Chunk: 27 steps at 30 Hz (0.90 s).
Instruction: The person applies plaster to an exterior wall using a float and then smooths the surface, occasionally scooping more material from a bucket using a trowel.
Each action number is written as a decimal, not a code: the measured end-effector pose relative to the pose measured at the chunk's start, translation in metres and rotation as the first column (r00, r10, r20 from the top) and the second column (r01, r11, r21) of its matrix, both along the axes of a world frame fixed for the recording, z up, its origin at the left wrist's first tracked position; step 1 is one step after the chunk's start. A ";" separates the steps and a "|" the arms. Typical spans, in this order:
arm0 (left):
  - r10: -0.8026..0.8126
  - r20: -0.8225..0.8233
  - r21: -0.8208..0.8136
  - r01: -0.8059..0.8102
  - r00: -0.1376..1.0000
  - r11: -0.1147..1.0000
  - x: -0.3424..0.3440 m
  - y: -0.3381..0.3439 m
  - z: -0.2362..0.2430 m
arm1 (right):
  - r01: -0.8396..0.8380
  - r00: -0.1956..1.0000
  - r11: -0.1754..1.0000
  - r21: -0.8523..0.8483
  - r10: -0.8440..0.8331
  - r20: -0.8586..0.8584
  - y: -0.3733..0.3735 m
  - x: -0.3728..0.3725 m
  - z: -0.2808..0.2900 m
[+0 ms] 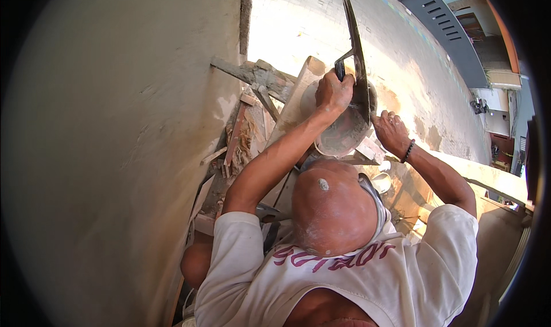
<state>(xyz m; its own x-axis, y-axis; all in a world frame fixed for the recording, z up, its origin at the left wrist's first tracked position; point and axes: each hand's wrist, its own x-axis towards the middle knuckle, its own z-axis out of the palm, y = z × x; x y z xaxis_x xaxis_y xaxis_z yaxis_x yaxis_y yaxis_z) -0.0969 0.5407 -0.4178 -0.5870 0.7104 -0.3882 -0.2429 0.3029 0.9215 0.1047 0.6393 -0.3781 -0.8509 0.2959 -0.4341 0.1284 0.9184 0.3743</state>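
Observation:
My left hand (336,92) is wrapped round the black handle of a plastering float (359,57). The float's long, dark, cement-smeared plate stands nearly edge-on to me, its lower end over the mouth of a bucket (330,150). Wet grey mortar (347,132) shows inside the bucket. On the right, my right hand (393,133), with a dark bead bracelet at the wrist, is closed by the float's lower end and the bucket's rim. What its fingers hold, if anything, is hidden. My bent knee (333,209), with a dab of mortar on it, rises just below the bucket.
A plastered wall (126,143) fills the left side. Mortar-caked boards (258,74) and a wooden plank (298,100) stand by the bucket. Broken wood scraps (235,137) lie along the wall's foot. Beyond is a sunlit paved lane (402,57) with a grey gate (442,26).

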 end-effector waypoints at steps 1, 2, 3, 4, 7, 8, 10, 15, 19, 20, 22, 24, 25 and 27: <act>0.007 -0.004 0.007 -0.007 1.000 1.000 0.003 0.000 0.002 | -0.040 0.999 0.999 0.010 0.040 0.023 0.002 0.001 -0.011; 0.016 -0.017 0.015 -0.015 1.000 1.000 0.008 0.001 0.004 | -0.082 0.996 0.996 0.021 0.081 0.037 0.005 0.003 -0.023; 0.023 -0.031 0.020 -0.022 0.999 1.000 0.011 0.003 0.004 | -0.122 0.991 0.992 0.028 0.121 0.049 0.007 0.007 -0.031; 0.016 -0.026 0.018 -0.016 1.000 1.000 0.011 0.005 0.004 | -0.218 0.976 0.975 0.039 0.218 -0.012 0.011 0.015 -0.033; 0.009 -0.003 0.008 -0.009 1.000 1.000 0.012 0.007 0.001 | -0.083 0.994 0.991 -0.101 0.089 0.063 0.018 0.012 -0.030; 0.006 -0.010 0.011 -0.006 1.000 1.000 0.013 0.006 0.003 | -0.077 0.990 0.985 -0.154 0.093 0.102 0.015 0.007 -0.030; -0.001 -0.021 0.016 0.002 1.000 1.000 0.018 0.005 0.008 | 0.157 0.976 0.963 -0.218 -0.116 0.186 0.014 0.004 -0.023; 0.178 0.005 0.089 -0.177 0.984 0.980 0.031 0.016 0.004 | 0.215 0.974 0.903 -0.373 -0.173 0.143 0.018 0.015 -0.028; 0.230 0.018 0.058 -0.231 0.973 0.971 0.037 0.029 0.003 | 0.201 0.980 0.812 -0.548 -0.162 0.119 0.022 0.035 -0.052; 0.243 0.034 0.043 -0.244 0.970 0.969 0.036 0.031 0.001 | 0.182 0.982 0.766 -0.616 -0.176 0.071 0.020 0.038 -0.057; 0.296 0.026 0.021 -0.297 0.955 0.955 0.036 0.034 -0.002 | 0.128 0.977 0.664 -0.736 -0.213 -0.022 0.018 0.044 -0.064; 0.266 0.051 -0.005 -0.266 0.963 0.964 0.032 0.034 -0.003 | 0.219 0.940 0.502 -0.837 -0.338 0.043 0.008 0.039 -0.059; 0.277 0.063 -0.019 -0.276 0.959 0.961 0.027 0.033 -0.004 | 0.256 0.916 0.411 -0.875 -0.392 0.083 0.002 0.035 -0.057; 0.306 0.084 -0.038 -0.304 0.948 0.952 0.015 0.033 -0.014 | 0.471 0.754 0.080 -0.878 -0.553 0.354 -0.004 0.032 -0.058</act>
